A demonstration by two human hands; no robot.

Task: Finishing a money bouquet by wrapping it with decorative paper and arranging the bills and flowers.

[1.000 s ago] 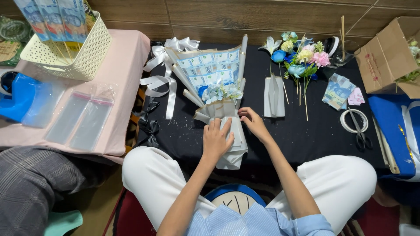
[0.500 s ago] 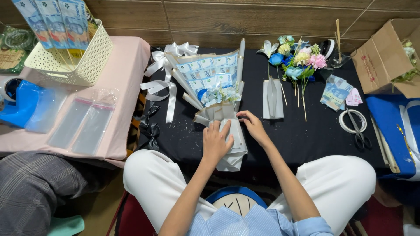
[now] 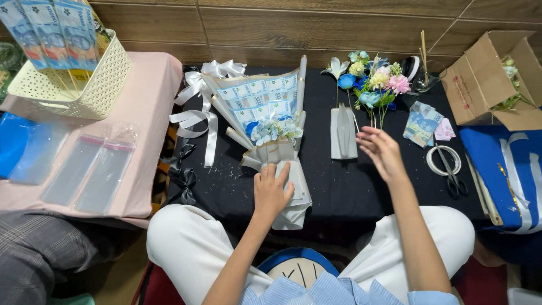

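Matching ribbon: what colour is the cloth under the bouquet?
Black; the cloth under the bouquet shows best in the head view.

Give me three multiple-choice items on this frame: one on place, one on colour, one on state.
1. Where do the scissors lie?
A. in the basket
B. on the black cloth, right of the right hand
C. on the pink cloth

2. What colour is the ribbon beside the bouquet?
A. white
B. red
C. green

3. What is the left hand doing?
A. resting on the bouquet's wrapped stem
B. holding scissors
C. lifted, touching nothing

Answers:
1 B: they lie on the black cloth by a tape ring, right of the right hand.
2 A: the loops left of the bouquet are white.
3 A: the palm lies flat on the lower wrap, while the right hand hovers open.
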